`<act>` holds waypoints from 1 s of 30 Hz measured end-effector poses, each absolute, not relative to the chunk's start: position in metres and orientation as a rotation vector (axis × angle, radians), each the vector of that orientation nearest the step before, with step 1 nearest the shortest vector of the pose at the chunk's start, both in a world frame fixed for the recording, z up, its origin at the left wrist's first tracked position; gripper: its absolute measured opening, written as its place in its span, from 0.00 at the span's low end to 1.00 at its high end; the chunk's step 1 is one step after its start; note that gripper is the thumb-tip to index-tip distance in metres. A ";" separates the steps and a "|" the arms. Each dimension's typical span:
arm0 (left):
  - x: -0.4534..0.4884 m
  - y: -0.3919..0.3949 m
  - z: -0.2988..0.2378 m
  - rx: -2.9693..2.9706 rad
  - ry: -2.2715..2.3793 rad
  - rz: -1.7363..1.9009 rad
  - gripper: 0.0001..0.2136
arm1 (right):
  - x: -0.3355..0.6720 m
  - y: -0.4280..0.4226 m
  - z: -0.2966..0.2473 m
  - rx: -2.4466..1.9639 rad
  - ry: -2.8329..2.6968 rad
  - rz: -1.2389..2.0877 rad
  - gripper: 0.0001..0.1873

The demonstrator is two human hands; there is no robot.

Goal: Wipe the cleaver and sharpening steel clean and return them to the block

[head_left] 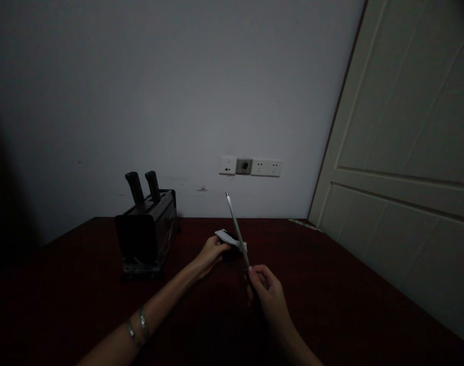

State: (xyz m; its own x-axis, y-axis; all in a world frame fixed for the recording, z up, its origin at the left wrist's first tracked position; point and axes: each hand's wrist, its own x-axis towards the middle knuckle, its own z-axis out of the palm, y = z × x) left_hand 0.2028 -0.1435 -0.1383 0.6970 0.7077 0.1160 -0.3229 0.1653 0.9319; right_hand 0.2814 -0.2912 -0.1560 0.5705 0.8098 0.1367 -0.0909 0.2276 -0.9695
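Observation:
My right hand [265, 291] is closed round the dark handle of a honing steel [237, 230]. Its thin grey rod slants up and to the left, ending in a bright tip. Just left of the rod, my left hand [211, 253] pinches a black and white cloth [227, 238]. The rod passes in front of the cloth's right part; whether the two touch I cannot tell. On the left of the table, a black knife block [136, 236] has two dark handles [134, 187] sticking up from its top.
The dark red table [315, 284] reaches back to a pale wall. A row of wall sockets [267, 168] sits above its back edge. A thin pale strip [305, 225] lies at the back right corner, beside a white panelled door [399, 218]. The light is dim.

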 end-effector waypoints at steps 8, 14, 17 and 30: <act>0.198 -0.171 -0.122 1.166 0.178 0.542 0.15 | 0.289 -0.286 -0.163 -1.183 -0.744 0.671 0.25; 0.192 -0.154 -0.125 0.799 0.024 0.340 0.16 | 0.293 -0.285 -0.164 -1.163 -0.733 0.637 0.24; 0.196 -0.156 -0.129 0.780 0.001 0.353 0.16 | 0.293 -0.286 -0.164 -1.166 -0.749 0.642 0.24; 0.195 -0.169 -0.133 1.094 -0.078 0.336 0.24 | 0.286 -0.287 -0.161 -1.170 -0.749 0.670 0.23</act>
State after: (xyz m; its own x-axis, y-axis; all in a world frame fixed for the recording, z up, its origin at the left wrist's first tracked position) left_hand 0.1950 -0.1686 -0.1327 0.9467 0.2292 0.2264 -0.3053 0.4136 0.8578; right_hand 0.2865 -0.2870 -0.1606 0.5871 0.7924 0.1653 -0.0765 0.2576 -0.9632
